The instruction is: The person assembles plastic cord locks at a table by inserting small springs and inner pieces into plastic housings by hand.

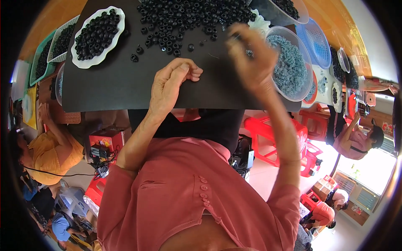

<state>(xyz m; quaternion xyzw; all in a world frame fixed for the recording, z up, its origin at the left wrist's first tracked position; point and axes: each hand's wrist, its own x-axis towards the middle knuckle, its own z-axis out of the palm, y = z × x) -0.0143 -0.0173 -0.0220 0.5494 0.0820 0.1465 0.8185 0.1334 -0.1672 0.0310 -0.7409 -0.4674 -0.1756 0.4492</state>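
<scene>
My left hand rests over the dark table near its front edge, its fingers curled in and the thumb pressed against them. Whatever it holds, if anything, is hidden. To the right, my right hand is raised beside a clear bowl full of small metal springs. Motion smears its fingers, so their grip is unclear. Ahead of both hands spreads a big pile of round black hollow pieces. Between the hands and the pile lie a single black piece and a few loose springs.
A white scalloped dish of black pieces stands at left. Blue and green baskets flank the table. A red stool is below right. People sit at both sides, including one in orange.
</scene>
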